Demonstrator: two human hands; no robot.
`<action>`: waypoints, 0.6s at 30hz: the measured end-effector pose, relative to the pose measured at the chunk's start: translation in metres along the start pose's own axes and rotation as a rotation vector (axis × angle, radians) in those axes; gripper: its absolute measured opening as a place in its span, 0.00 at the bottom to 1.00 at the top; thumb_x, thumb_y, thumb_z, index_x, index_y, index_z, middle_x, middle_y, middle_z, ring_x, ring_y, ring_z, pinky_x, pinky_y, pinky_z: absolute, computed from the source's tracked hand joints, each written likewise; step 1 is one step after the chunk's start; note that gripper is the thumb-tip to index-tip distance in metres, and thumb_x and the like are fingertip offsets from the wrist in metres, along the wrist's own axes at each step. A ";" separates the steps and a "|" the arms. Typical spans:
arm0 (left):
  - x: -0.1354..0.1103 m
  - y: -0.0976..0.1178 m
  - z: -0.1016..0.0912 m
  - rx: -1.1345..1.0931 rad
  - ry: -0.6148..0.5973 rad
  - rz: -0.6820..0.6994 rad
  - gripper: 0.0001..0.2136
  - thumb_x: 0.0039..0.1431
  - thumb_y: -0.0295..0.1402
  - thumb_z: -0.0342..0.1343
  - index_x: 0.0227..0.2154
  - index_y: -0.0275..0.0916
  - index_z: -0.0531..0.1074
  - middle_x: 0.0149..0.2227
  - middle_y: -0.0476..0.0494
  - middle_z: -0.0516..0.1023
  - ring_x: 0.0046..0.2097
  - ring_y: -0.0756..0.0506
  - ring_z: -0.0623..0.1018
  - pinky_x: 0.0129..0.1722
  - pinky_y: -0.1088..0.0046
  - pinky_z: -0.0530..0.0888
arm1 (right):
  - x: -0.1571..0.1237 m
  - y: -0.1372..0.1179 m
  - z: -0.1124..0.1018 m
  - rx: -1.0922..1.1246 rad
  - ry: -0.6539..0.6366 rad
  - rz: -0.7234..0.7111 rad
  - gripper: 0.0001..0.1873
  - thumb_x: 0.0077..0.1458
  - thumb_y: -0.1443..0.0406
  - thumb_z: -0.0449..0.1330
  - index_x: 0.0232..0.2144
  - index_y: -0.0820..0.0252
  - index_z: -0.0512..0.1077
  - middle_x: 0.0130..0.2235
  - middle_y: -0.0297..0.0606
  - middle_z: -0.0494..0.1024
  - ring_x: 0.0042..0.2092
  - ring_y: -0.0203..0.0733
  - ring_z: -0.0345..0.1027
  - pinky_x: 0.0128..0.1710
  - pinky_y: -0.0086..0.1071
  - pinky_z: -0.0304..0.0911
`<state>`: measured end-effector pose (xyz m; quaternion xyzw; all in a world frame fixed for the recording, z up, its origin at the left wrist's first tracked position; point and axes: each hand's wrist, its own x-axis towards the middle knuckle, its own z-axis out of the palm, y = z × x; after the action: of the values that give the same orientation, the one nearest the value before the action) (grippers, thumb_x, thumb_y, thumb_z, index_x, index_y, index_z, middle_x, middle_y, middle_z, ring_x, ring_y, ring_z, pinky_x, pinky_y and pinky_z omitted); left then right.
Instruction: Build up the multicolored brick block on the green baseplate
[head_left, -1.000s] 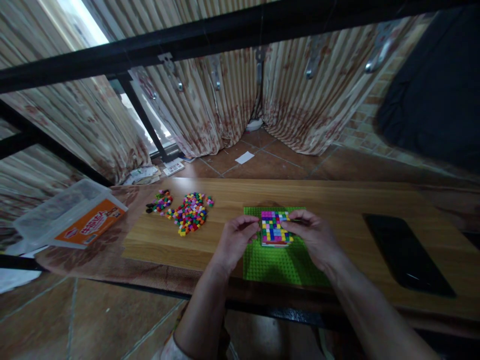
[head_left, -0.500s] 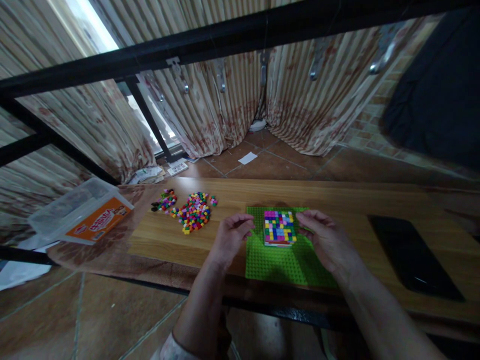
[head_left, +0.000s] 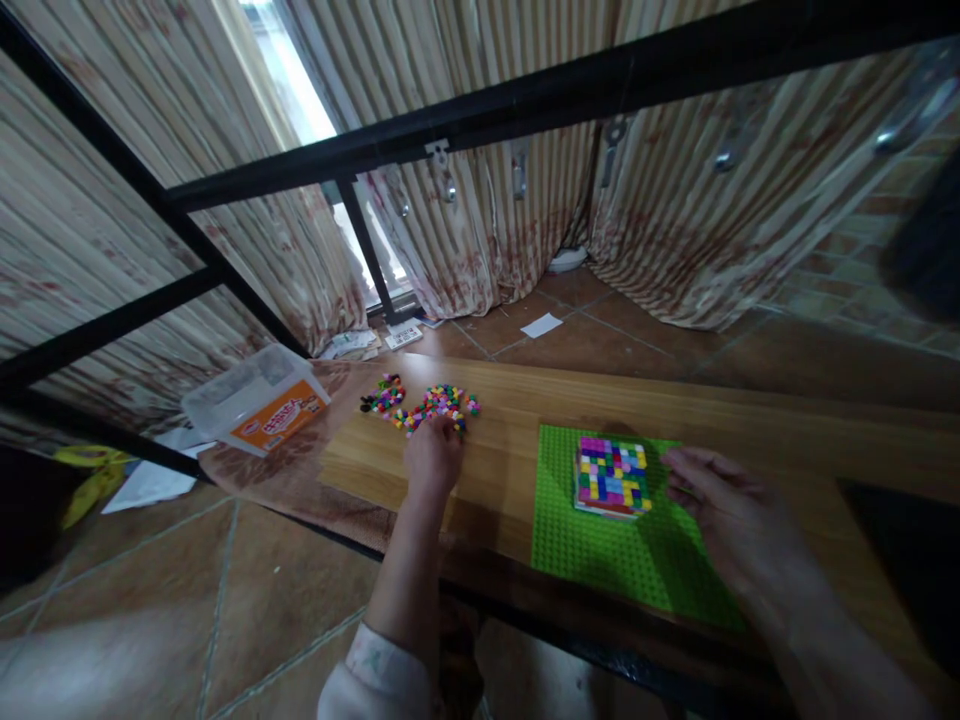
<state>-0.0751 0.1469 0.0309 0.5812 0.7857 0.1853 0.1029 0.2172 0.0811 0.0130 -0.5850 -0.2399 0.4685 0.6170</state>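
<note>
My left hand [head_left: 433, 458] is over the near edge of a pile of small coloured toy bricks [head_left: 442, 400]. Its fingers are curled down at the bricks and partly hidden by the hand, so what lies between them does not show. A low square block of multicoloured bricks [head_left: 613, 472] stands on the green studded baseplate [head_left: 577, 550]. Just right of the block, apart from it, my right hand [head_left: 720, 495] hovers over the baseplate's right side with thumb and fingers pinched together; anything in them is too small to make out.
A smaller heap of bricks [head_left: 386, 394] lies left of the pile. A clear plastic tub with an orange label [head_left: 281, 417] stands at the wooden board's [head_left: 495, 480] left end. A dark flat panel [head_left: 900, 540] lies at the right. A black metal bar [head_left: 525, 120] crosses beyond.
My left hand has moved left from beside the brick block to the loose pile. My right hand stays near the block's right side. The view has swung left.
</note>
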 end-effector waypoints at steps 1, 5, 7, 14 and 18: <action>0.001 -0.001 0.001 0.029 0.010 0.008 0.13 0.59 0.28 0.51 0.41 0.41 0.79 0.42 0.37 0.81 0.44 0.40 0.79 0.41 0.67 0.71 | 0.000 0.000 0.000 -0.004 0.000 -0.003 0.20 0.27 0.54 0.76 0.24 0.55 0.77 0.26 0.29 0.72 0.30 0.29 0.62 0.27 0.21 0.61; 0.002 -0.001 0.007 0.085 0.036 0.058 0.14 0.57 0.27 0.53 0.43 0.42 0.79 0.47 0.37 0.79 0.47 0.39 0.79 0.45 0.67 0.72 | 0.000 0.001 0.000 -0.014 0.004 -0.002 0.20 0.27 0.54 0.76 0.24 0.55 0.78 0.27 0.29 0.73 0.30 0.29 0.63 0.28 0.21 0.61; 0.001 -0.001 0.009 0.114 0.020 0.069 0.13 0.57 0.28 0.54 0.42 0.41 0.79 0.46 0.37 0.79 0.47 0.39 0.78 0.45 0.67 0.73 | 0.001 0.000 0.001 -0.020 0.011 0.001 0.20 0.26 0.54 0.76 0.24 0.55 0.78 0.27 0.30 0.73 0.30 0.29 0.63 0.27 0.21 0.61; 0.010 0.003 0.018 0.193 0.080 0.105 0.12 0.59 0.32 0.53 0.43 0.39 0.78 0.45 0.36 0.78 0.49 0.39 0.77 0.49 0.65 0.72 | 0.001 -0.001 0.003 -0.026 -0.010 -0.017 0.20 0.27 0.53 0.76 0.23 0.55 0.78 0.26 0.30 0.72 0.30 0.30 0.62 0.27 0.22 0.61; 0.017 0.003 0.024 0.209 0.079 0.125 0.12 0.58 0.30 0.53 0.41 0.38 0.78 0.45 0.35 0.78 0.49 0.38 0.77 0.48 0.64 0.73 | 0.000 -0.001 0.002 -0.032 -0.015 -0.011 0.20 0.27 0.53 0.76 0.24 0.55 0.78 0.26 0.30 0.72 0.30 0.30 0.62 0.27 0.23 0.60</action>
<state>-0.0687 0.1675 0.0106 0.6289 0.7663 0.1313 -0.0008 0.2160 0.0822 0.0147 -0.5898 -0.2552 0.4655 0.6085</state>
